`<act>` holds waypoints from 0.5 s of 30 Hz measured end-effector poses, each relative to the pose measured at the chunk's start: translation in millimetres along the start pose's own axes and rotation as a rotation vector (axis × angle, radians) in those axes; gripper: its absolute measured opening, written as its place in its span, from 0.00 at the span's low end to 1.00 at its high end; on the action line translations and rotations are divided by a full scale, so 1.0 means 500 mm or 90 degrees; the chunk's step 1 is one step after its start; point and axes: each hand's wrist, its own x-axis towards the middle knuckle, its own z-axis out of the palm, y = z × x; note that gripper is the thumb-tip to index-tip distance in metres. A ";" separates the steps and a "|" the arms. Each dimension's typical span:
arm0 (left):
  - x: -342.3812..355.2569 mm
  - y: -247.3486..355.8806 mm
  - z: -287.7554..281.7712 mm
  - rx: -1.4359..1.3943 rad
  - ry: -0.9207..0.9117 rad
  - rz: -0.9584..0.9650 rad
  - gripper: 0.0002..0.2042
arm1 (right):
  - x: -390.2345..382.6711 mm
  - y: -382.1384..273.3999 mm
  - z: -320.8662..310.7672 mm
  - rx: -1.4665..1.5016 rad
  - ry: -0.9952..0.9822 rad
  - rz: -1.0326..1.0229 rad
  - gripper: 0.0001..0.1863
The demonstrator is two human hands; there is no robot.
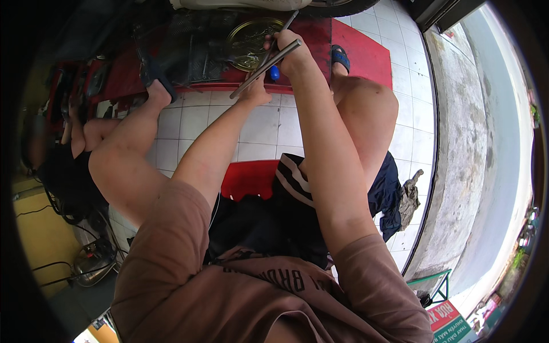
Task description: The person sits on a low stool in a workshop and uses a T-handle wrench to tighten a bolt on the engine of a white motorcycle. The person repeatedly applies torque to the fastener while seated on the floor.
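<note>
A long bright steel bar (251, 81) slants across both my hands above the edge of a red platform (360, 51). My left hand (258, 91) is closed around the bar near its lower left half. My right hand (290, 50) is closed at its upper right end, fingertips showing beyond it. A thinner metal rod (290, 22) runs up and away past my right hand; whether it joins the bar is hidden. Just under the bar, between my hands, is a blue rounded piece (274, 72). A round yellow metal tray (234, 47) with small parts lies behind the hands.
A tyre (343, 8) stands at the top. My sandalled feet rest on the platform, with white floor tiles (197, 123) between my legs. Another person (66, 166) sits at the far left. A red stool (249, 178) is beneath me; a concrete ledge (460, 143) runs along the right.
</note>
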 end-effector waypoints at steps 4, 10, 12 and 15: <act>-0.004 0.031 0.009 -0.019 0.025 0.026 0.50 | 0.008 -0.004 -0.001 0.013 -0.018 0.008 0.10; -0.002 0.057 0.031 -0.043 0.049 0.076 0.50 | -0.012 -0.022 0.010 0.056 0.002 0.020 0.09; -0.010 0.071 0.022 -0.063 0.016 0.096 0.49 | -0.011 -0.023 0.006 0.060 0.010 0.016 0.09; 0.008 0.078 0.007 -0.123 -0.048 0.189 0.44 | -0.015 -0.027 0.004 0.055 0.009 0.005 0.09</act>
